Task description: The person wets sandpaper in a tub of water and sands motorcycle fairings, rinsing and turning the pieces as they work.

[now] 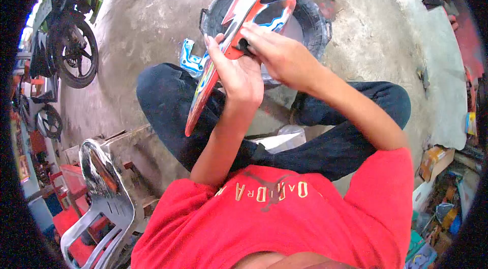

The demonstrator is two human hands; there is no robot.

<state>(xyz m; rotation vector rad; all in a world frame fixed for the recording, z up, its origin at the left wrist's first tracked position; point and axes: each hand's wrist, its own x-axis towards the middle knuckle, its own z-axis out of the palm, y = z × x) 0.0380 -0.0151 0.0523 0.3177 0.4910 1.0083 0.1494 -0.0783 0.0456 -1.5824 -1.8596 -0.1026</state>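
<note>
My left hand [238, 73] supports a long motorcycle fairing panel [204, 86] from below, its thumb against the panel's edge. The panel is red, white and blue with worn patches, tilted over a black basin [319, 27]. My right hand [287, 58] lies against the panel's middle, fingers closed round a small black piece [243, 45]. Those fingers hide most of the piece, so its kind is unclear. Left of the panel shows a blue-and-white part [191, 59] with holes; whether it joins the panel I cannot tell.
A motorcycle wheel [77, 54] stands at the left on the concrete floor [147, 20]. A grey plastic chair [109, 192] is at the lower left. On the right are a pale slab [437, 65], a cardboard box [436, 162] and assorted clutter. My crossed legs [168, 101] flank the work.
</note>
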